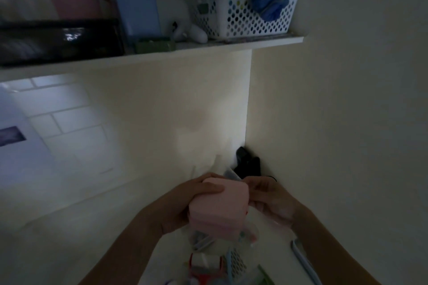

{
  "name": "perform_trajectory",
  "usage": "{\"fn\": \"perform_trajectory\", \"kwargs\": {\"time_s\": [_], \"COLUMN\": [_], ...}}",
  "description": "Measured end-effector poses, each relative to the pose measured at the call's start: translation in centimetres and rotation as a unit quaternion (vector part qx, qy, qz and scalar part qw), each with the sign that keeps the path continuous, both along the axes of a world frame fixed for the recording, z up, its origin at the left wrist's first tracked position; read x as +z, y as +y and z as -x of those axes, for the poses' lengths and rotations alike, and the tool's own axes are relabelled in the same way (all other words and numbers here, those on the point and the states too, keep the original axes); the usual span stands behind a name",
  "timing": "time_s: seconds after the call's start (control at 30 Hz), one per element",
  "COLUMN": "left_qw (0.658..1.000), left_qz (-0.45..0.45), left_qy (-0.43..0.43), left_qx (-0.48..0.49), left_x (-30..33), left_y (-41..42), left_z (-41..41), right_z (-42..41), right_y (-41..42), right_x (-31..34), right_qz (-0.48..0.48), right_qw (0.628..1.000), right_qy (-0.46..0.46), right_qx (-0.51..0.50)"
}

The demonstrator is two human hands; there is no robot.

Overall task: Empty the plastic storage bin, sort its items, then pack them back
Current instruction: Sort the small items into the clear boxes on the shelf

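Note:
A small pink box (220,210) is held up over the white desk, near the corner of the wall. My left hand (192,196) wraps its left side, with the thumb lying across the top. My right hand (269,199) touches the box's right edge with bent fingers. Below the box lies a dim pile of small items (213,259), some red and some in clear plastic. No plastic storage bin shows on the desk.
A white perforated basket (245,18) with blue and yellow things stands on the shelf (162,55) above. Also on the shelf are a pink cup (74,0), a blue panel (134,0) and a black box (58,39). A black object (247,164) sits in the wall corner.

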State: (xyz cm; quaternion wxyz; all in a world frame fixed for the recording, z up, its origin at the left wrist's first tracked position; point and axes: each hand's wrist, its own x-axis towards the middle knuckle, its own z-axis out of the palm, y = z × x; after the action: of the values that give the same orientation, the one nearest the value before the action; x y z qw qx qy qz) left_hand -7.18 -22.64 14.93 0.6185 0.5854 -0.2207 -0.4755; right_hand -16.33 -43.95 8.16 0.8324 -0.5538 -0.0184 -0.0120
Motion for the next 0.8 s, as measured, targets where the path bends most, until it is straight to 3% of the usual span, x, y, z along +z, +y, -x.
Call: {"fn": "perform_trajectory", "kwargs": {"time_s": [0.2, 0.37, 0.57, 0.8], "left_qw": [1.0, 1.0, 0.998, 0.99], "left_qz": [0.014, 0.016, -0.015, -0.021], "left_qy": [0.012, 0.005, -0.043, -0.023], "left_qx": [-0.019, -0.018, 0.048, 0.138], "left_x": [0.7, 1.4, 1.1, 0.7], "left_y": [0.4, 0.6, 0.4, -0.6], "left_z": [0.5, 0.7, 0.3, -0.1], "right_z": [0.7, 1.0, 1.3, 1.2], "right_y": [0.0, 0.2, -0.1, -0.6], "right_x": [0.8, 1.7, 3.4, 4.1], "right_qz": [-0.017, 0.008, 0.184, 0.338], "right_qw": [0.998, 1.0, 0.978, 0.923], "right_qy": [-0.013, -0.015, -0.027, -0.021], "right_qx": [0.054, 0.018, -0.092, -0.181]}}
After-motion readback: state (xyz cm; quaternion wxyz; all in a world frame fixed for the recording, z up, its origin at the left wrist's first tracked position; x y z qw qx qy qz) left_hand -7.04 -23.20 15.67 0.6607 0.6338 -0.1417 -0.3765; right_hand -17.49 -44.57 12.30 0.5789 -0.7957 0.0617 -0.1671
